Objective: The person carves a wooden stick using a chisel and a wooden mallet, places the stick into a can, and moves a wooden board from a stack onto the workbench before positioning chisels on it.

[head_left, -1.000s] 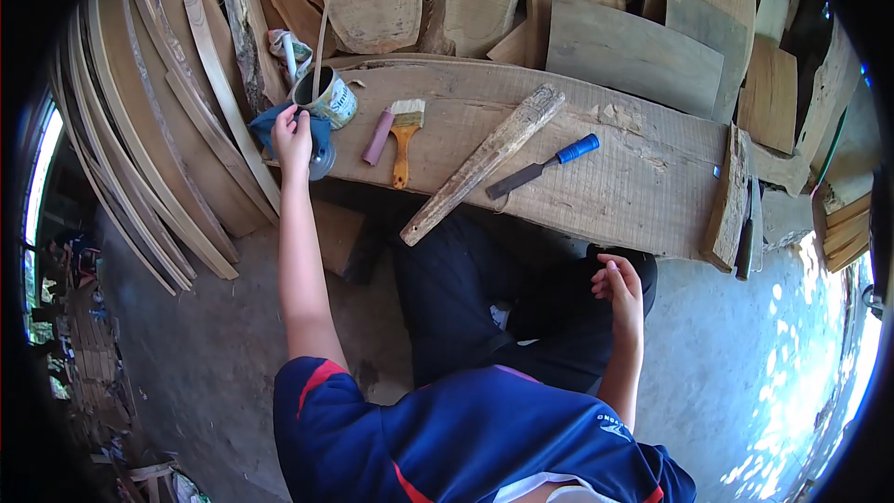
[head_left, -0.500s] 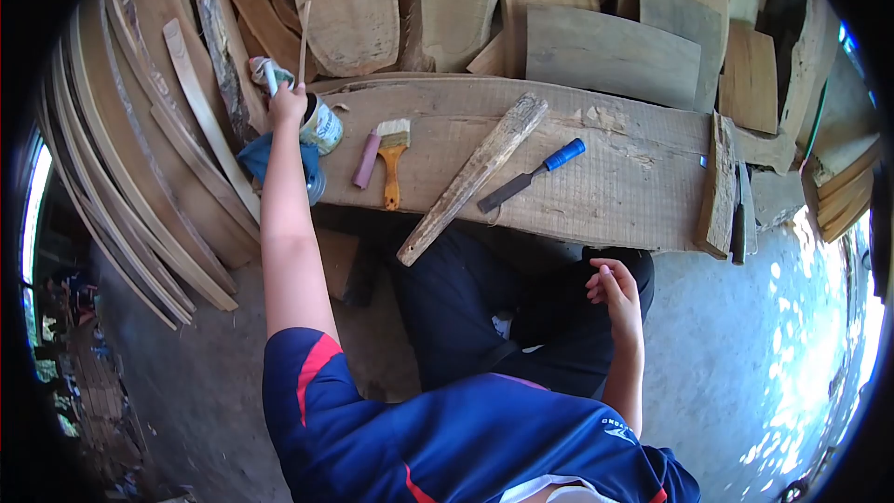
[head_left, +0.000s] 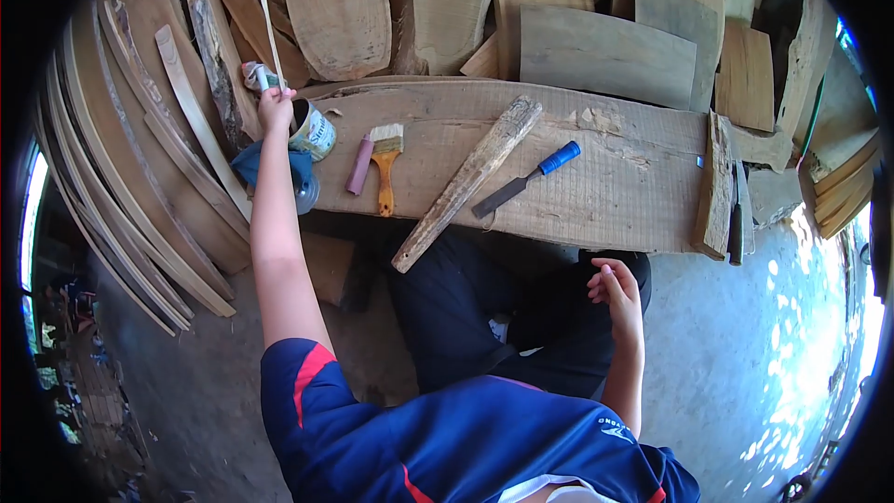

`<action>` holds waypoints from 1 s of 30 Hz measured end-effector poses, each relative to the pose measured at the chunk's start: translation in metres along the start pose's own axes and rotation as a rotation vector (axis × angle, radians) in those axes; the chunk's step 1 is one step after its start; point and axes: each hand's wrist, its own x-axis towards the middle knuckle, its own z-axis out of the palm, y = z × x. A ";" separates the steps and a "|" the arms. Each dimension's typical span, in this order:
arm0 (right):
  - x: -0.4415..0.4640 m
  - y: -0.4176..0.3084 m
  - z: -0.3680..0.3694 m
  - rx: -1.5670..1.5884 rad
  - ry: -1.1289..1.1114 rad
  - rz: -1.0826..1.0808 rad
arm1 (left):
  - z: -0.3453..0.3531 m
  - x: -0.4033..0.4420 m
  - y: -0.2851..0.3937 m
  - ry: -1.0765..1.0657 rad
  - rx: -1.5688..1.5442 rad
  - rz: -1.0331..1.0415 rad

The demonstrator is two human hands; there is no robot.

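Observation:
My left hand reaches far out to the left, its fingers closed on the lower end of a thin pale stick that points up and away. Right beside it stands a labelled can with a dark inside. A whitish tube-like item and a crumpled wrapper touch or nearly touch the fingers. Under the wrist lies a blue cloth. My right hand hovers by my right knee, holding nothing, with fingers loosely curled and slightly apart.
On the wooden plank lie a paintbrush, a mauve cylinder, a rough wooden stick and a blue-handled chisel. A saw-like blade stands at its right end. Curved boards lean at left; large slabs stand behind.
The thin stick in my left hand has tipped to the left, and that hand has shifted slightly left. My right hand stays where it was. The whole view has moved a little.

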 end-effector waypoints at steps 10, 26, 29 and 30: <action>0.000 0.002 0.000 0.018 -0.034 -0.011 | -0.016 -0.012 0.005 -0.042 -0.170 -0.032; 0.035 0.022 -0.024 -0.694 0.549 -0.535 | 0.077 -0.070 0.088 -0.025 0.377 0.725; 0.063 0.015 -0.024 -1.023 0.792 -0.750 | 0.142 -0.073 0.063 -0.398 0.334 0.400; 0.075 0.014 -0.023 -1.088 0.854 -0.784 | 0.162 -0.075 0.056 -0.508 0.292 0.394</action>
